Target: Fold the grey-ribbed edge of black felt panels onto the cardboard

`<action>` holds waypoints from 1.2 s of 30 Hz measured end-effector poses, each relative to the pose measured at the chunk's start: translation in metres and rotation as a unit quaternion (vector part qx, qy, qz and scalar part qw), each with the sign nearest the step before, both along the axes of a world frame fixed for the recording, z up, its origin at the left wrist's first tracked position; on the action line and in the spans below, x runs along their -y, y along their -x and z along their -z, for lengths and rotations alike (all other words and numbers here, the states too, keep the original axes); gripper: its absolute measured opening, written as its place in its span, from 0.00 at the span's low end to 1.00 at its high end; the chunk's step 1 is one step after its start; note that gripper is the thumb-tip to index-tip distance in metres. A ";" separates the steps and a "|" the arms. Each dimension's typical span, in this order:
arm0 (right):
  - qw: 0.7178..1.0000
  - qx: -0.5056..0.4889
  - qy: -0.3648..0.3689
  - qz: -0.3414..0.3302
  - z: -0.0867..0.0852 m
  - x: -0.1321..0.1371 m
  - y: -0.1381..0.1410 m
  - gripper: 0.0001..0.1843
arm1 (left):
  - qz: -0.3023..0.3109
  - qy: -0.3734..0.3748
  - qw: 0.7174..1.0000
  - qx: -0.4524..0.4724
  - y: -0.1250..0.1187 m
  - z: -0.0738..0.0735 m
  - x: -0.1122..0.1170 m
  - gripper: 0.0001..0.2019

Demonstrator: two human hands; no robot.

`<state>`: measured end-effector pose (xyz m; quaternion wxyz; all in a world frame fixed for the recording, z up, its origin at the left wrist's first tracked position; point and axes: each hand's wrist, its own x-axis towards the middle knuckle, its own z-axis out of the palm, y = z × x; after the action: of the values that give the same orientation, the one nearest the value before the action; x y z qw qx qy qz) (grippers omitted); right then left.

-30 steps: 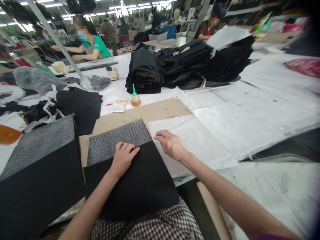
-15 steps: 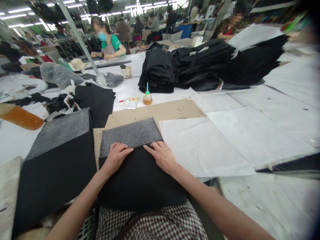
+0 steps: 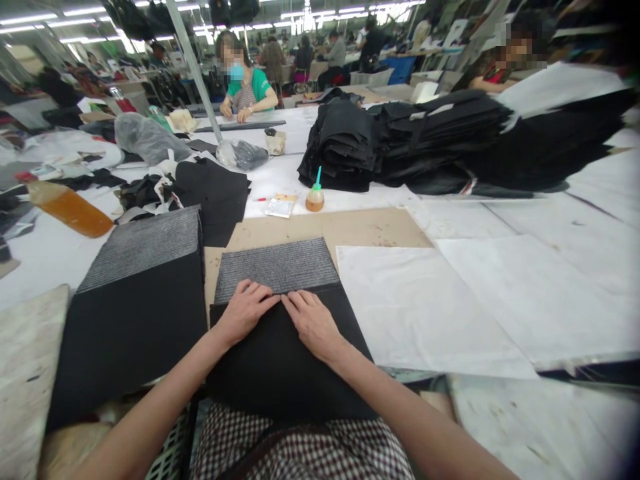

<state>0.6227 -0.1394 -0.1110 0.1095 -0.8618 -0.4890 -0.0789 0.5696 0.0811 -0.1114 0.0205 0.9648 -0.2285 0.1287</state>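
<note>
In front of me lies a black fabric panel (image 3: 290,373) with a grey ribbed strip (image 3: 275,263) along its far end. Its near edge hangs over my checked apron (image 3: 300,453). My left hand (image 3: 247,312) rests on the line where the grey and black parts meet, fingers stretched out and bent a little. Close beside it, my right hand (image 3: 314,323) lies on the same line, its fingers extended. The fingertips of both hands nearly meet at the middle of the panel. Neither hand appears to grip anything.
Similar panels (image 3: 135,333) lie stacked at left, near a tilted bottle of amber liquid (image 3: 70,207). Beyond the cardboard (image 3: 320,227) stands a small glue bottle (image 3: 315,199). White sheets (image 3: 420,300) lie right; black fabric piles (image 3: 420,143) sit behind. A co-worker (image 3: 247,90) sits across.
My right hand has slid left along the joining line, closer to my left hand, which stays near the same spot on the panel. The view has swung slightly left.
</note>
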 end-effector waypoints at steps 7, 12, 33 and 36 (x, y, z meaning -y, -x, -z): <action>1.000 -0.020 0.014 -0.005 0.002 -0.009 0.002 0.29 | -0.031 0.096 0.995 -0.009 0.022 0.009 -0.049 0.14; 0.999 -0.003 0.038 -0.006 -0.005 -0.015 0.003 0.30 | -0.028 0.057 0.998 -0.022 0.035 0.005 -0.064 0.16; 0.999 -0.013 0.021 -0.028 0.001 -0.085 0.035 0.31 | -0.083 0.131 0.987 -0.035 0.067 0.008 -0.115 0.13; 0.999 -0.012 0.028 -0.027 -0.001 -0.087 0.035 0.31 | -0.076 0.097 0.992 -0.031 0.070 0.004 -0.116 0.15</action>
<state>0.5873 -0.0522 -0.1103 0.0930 -0.8520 -0.5126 -0.0516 0.4993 0.1972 -0.1156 0.1112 0.9763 -0.1404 0.1213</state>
